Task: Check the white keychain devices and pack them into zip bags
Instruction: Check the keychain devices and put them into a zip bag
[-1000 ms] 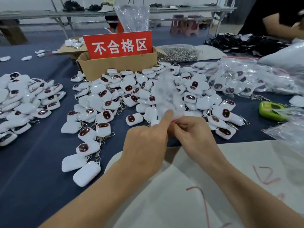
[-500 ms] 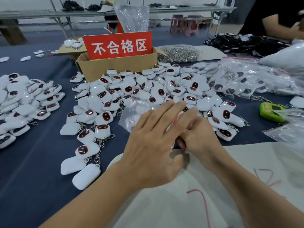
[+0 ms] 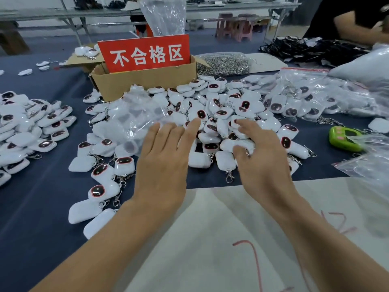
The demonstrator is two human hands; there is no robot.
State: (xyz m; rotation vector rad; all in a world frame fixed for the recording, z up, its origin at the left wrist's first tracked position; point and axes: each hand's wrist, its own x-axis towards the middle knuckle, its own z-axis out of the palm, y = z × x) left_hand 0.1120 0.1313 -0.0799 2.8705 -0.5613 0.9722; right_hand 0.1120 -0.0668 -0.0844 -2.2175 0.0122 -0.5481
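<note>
Left hand (image 3: 166,157) is flat and wide open, fingers straight, holding nothing, over the near-left edge of the main pile of white keychain devices (image 3: 221,110). Right hand (image 3: 261,163) has its fingers curled down into the pile, gripping one device (image 3: 239,144). The zip bag (image 3: 134,116) lies loose on the pile's left side just past the left fingertips. It's smeared with blur, so I can't tell if the fingers touch it. Risks as I see them:

1. The bag is light and nobody has hold of it. A flat sweep of the left hand would likely push it off the pile or bury it, and opening it then takes both hands while the right one is full.
2. The clips (image 3: 229,178) lie tangled among neighbouring units, so lifting one device could drag others out onto the blue cloth (image 3: 42,207) or the white sheet (image 3: 231,228).
3. The gripped unit's screen face isn't showing, so the check is easy to skip.
4. The cardboard box (image 3: 145,83) behind the red sign (image 3: 145,53) touches the pile's far edge, and the left-hand pile (image 3: 31,127) and filled bags (image 3: 305,98) sit close by. A careless toss could mix checked, unchecked and reject stock.
</note>
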